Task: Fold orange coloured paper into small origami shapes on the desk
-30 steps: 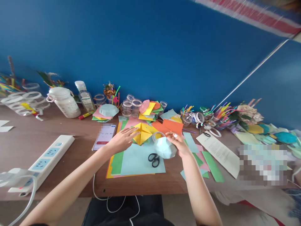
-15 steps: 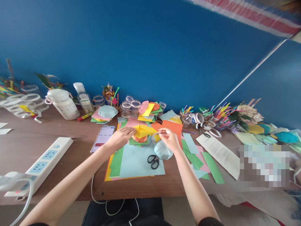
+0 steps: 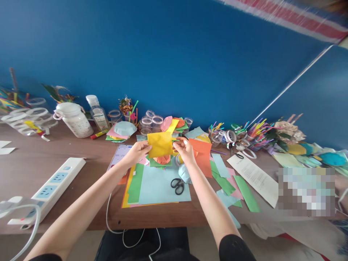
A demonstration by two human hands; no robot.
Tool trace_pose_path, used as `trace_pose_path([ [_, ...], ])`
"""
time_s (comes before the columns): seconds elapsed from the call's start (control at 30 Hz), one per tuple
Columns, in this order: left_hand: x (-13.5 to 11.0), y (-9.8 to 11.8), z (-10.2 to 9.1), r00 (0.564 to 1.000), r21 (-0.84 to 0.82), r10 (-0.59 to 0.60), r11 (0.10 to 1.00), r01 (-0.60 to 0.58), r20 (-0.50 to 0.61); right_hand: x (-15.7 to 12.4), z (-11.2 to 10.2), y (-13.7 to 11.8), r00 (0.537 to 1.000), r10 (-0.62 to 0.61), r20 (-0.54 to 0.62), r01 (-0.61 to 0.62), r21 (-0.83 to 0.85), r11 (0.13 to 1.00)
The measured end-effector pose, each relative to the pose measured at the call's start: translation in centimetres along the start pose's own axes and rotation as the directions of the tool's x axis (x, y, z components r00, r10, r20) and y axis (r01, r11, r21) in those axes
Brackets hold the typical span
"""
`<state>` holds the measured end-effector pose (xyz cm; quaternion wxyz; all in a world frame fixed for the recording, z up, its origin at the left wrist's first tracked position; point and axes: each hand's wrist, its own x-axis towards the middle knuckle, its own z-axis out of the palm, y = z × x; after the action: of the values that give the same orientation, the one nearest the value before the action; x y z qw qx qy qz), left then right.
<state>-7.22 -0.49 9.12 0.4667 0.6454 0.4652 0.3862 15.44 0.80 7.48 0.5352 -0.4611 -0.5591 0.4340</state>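
A flat yellow square of paper (image 3: 160, 144) is held up between my two hands, facing me. My left hand (image 3: 139, 152) pinches its left edge. The fingers of my right hand (image 3: 186, 150) are closed on its right edge. Just below the yellow paper, an orange folded paper (image 3: 162, 159) rests on green sheets. A light blue folded paper piece (image 3: 184, 174) lies under my right wrist, partly covered by it. Black-handled scissors (image 3: 177, 186) lie on a large light blue sheet (image 3: 160, 194).
A phone with a timer (image 3: 118, 155) lies by my left forearm. A power strip (image 3: 51, 186) is at the left. Clear plastic cups (image 3: 157, 125) and stacked coloured papers (image 3: 125, 128) stand along the wall. Green strips (image 3: 246, 193) and a printed sheet (image 3: 254, 181) are at the right.
The yellow paper, creased and folded before, is now opened out flat and raised upright. My left hand has moved from its top to its left edge; my right hand has moved slightly left onto it.
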Motion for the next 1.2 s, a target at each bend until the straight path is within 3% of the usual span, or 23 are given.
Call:
trace_pose_path([
  [0.13, 0.6, -0.8, -0.1, 0.984, -0.248, -0.084, 0.961, 0.121, 0.154, 0.3, 0.2, 1.3, 0.982, 0.187, 0.027, -0.188, 0.089, 0.978],
  [0.3, 1.3, -2.4, 0.1, 0.953, -0.293, -0.247, 0.911, 0.29, 0.176, 0.1, -0.1, 3.2, 0.956, 0.291, 0.045, -0.294, 0.083, 0.952],
  [0.47, 1.3, -3.4, 0.2, 0.949, -0.25, -0.303, 0.915, 0.316, 0.09, 0.3, -0.4, 3.9, 0.96, 0.278, 0.045, -0.278, 0.003, 0.96],
  [0.67, 0.9, -3.2, 0.2, 0.945, -0.2, -0.319, 0.924, 0.327, 0.073, 0.5, -0.1, 3.8, 0.952, 0.301, 0.056, -0.302, 0.001, 0.953],
  [0.9, 0.8, -3.2, 0.1, 0.955, -0.025, -0.295, 0.955, 0.295, 0.001, -0.1, 0.0, 3.5, 0.952, 0.301, 0.054, -0.299, -0.039, 0.953],
  [1.07, 0.6, -3.7, -0.1, 0.954, -0.029, -0.298, 0.954, 0.298, 0.023, -0.1, -0.1, 3.7, 0.959, 0.28, 0.049, -0.274, -0.096, 0.957],
  [1.2, -0.1, -2.8, 0.4, 0.952, -0.029, -0.3, 0.953, 0.302, 0.063, 1.2, -0.3, 3.9, 0.968, 0.244, 0.051, -0.234, -0.148, 0.961],
])
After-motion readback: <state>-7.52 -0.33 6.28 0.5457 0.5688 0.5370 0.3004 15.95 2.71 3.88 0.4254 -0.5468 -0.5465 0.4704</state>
